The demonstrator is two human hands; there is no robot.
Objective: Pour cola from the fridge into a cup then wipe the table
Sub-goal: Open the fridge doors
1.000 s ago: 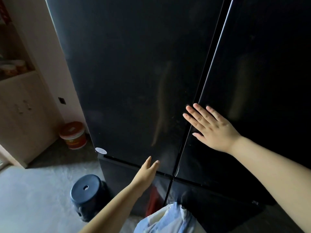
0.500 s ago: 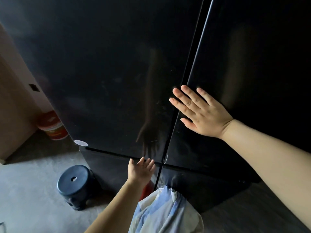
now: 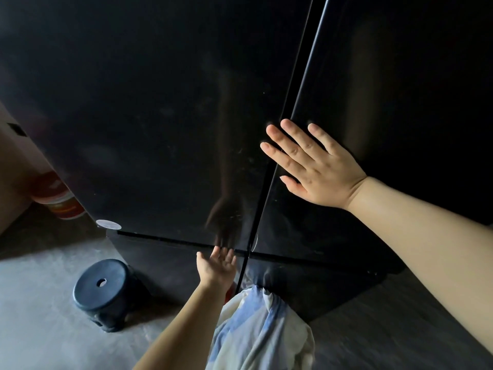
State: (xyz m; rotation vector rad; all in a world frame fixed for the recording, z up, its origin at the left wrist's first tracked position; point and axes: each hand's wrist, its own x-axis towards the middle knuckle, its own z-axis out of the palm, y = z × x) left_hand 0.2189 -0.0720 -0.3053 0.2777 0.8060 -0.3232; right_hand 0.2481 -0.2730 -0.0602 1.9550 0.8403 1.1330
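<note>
Tall black fridge (image 3: 160,116) stands upright, right hand (image 3: 317,169) flat on it.

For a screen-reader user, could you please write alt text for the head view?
A person's right hand lies flat on the right door of a closed black fridge, while the left hand reaches, palm up, under the left door's bottom edge. A dark blue stool stands on the floor at left.

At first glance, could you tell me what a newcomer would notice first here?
A tall glossy black fridge fills most of the view, doors shut. The right hand lies flat and open by the centre seam, while the left hand reaches open under the left door's bottom edge. A dark blue stool stands on the floor, lower left.
</note>
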